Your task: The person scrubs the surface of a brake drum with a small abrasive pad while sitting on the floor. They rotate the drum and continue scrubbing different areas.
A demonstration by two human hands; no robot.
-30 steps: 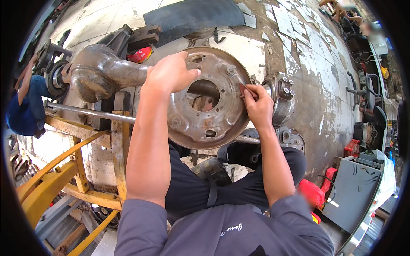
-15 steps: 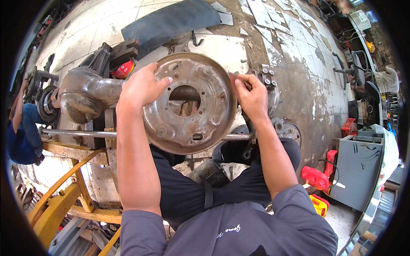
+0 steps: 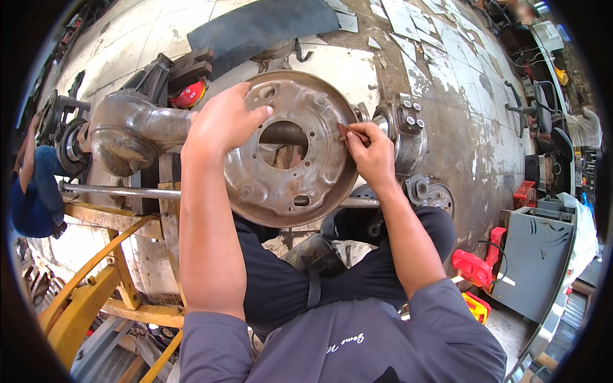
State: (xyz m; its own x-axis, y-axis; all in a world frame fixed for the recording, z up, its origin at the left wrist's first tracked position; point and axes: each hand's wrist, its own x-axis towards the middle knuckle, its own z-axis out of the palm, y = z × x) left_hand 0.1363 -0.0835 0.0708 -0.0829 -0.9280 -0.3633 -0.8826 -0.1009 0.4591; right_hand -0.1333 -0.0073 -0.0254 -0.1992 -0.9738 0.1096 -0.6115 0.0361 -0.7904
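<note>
A round, rust-brown brake backing plate (image 3: 322,159) with a large central hole stands tilted in front of me, above my lap. My left hand (image 3: 217,124) grips its upper left edge, thumb lying on the face and fingers going behind the rim. In the pinched fingers of my right hand (image 3: 373,156) is a small reddish-brown piece of sandpaper (image 3: 344,132). It rests against the face of the plate near the right rim. Through the central hole, part of a dark metal tube shows. The plate's back is hidden.
A greasy axle housing (image 3: 121,137) lies left, with a long metal rod (image 3: 128,191) below it. A wheel hub assembly (image 3: 408,147) sits right of the plate. Yellow frame (image 3: 137,314) is lower left. Another person (image 3: 38,191) is at far left; a grey cabinet (image 3: 533,262) stands right.
The plate and my left hand have shifted slightly right and up in view. My right hand has moved the sandpaper from the plate's outer right edge inward onto its face.
</note>
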